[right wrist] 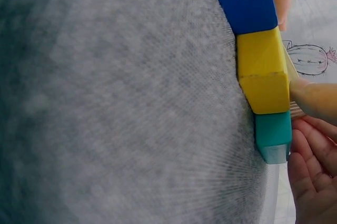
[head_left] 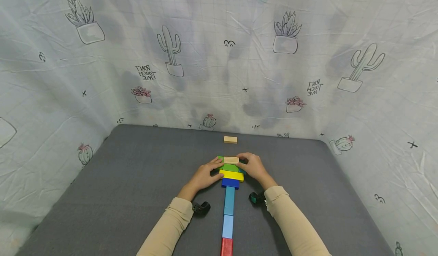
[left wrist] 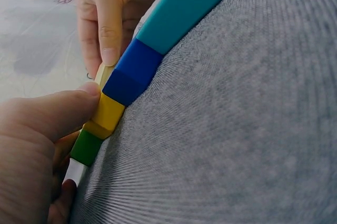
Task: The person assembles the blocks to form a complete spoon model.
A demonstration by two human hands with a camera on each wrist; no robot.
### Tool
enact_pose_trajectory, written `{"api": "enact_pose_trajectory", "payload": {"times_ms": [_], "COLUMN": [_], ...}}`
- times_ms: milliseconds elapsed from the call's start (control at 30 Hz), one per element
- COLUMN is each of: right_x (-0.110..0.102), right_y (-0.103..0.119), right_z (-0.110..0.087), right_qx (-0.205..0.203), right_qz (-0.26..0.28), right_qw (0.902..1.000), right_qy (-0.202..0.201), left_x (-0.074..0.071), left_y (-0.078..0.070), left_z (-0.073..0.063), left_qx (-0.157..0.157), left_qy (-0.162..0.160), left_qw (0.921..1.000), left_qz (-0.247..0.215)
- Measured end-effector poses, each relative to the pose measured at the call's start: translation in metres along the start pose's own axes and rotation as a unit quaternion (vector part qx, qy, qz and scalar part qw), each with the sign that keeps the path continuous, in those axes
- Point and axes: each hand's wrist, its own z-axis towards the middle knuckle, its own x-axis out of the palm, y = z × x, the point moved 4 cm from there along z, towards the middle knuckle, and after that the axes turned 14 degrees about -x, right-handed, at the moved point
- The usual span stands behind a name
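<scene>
A plain wooden block (head_left: 231,160) lies over a green block (head_left: 230,167) at the far end of a row of coloured blocks. My right hand (head_left: 254,167) pinches the wooden block's right end, index finger behind and thumb in front. My left hand (head_left: 203,175) rests against the row's left side, its thumb at the left end of a yellow block (head_left: 231,175) and its fingertips over another green block (head_left: 220,159). In the right wrist view, a teal block (right wrist: 273,129) shows beside the right fingers. A dark blue block (head_left: 230,183) lies just nearer than the yellow one.
Toward me the row continues with a teal-blue block (head_left: 229,201), a light blue block (head_left: 227,226) and a red block (head_left: 226,247). Another wooden block (head_left: 230,139) lies apart near the back edge of the grey table (head_left: 143,161). Printed cloth (head_left: 219,65) hangs behind and at both sides.
</scene>
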Motion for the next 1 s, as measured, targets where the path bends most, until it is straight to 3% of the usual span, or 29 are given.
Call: {"api": "enact_pose_trajectory", "payload": {"times_ms": [1000], "right_x": [-0.0006], "right_y": [0.0053], "right_z": [0.0023], "right_qx": [-0.001], "right_qz": [-0.002], "right_qw": [0.9996], "right_qy": [0.027], "left_x": [-0.0005], "left_y": [-0.0010], "left_z": [-0.0016], "left_qx": [-0.003], "left_qy": [-0.002], "left_qw": [1.0000], "left_qz": [0.009]}}
